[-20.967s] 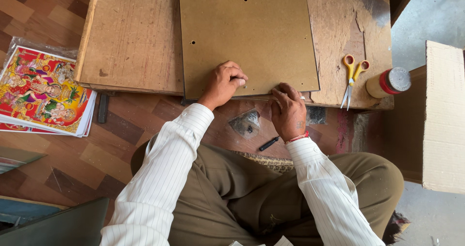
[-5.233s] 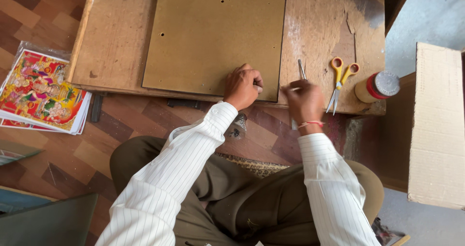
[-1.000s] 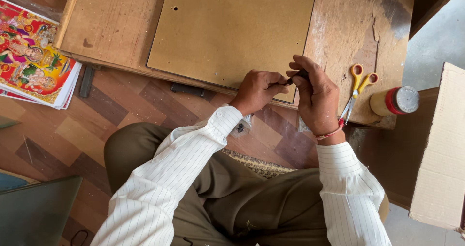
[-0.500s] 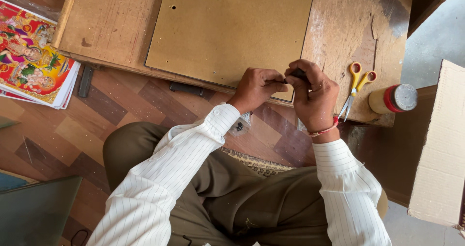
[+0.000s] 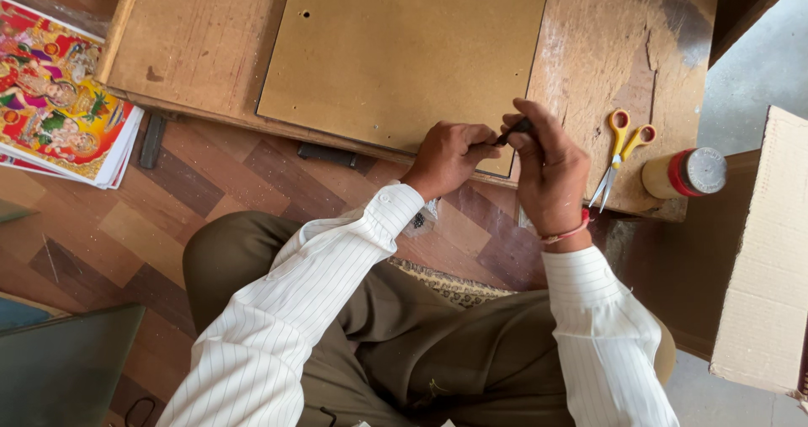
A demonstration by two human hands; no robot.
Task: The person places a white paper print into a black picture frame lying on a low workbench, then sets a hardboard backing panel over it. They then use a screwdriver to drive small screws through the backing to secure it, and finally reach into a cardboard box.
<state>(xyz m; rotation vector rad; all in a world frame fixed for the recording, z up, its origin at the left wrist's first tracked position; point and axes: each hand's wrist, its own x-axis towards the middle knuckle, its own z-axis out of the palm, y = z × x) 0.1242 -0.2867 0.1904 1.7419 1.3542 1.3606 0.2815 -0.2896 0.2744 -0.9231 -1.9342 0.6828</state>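
A tan hardboard sheet lies flat on a low wooden work table. My left hand pinches at the sheet's near right corner, fingertips closed on something too small to make out. My right hand sits right beside it, closed around a small dark tool whose tip points at the left fingertips. Both hands meet at the table's front edge, over my lap.
Yellow-handled scissors and a small jar with a red band lie on the table's right end. A stack of colourful prints lies on the floor at the left. A cardboard box stands at the right, a dark glass pane at bottom left.
Over the earlier frames the hardboard sheet shifted on the table and my hands came together at its near right corner. In the last second they have barely moved.
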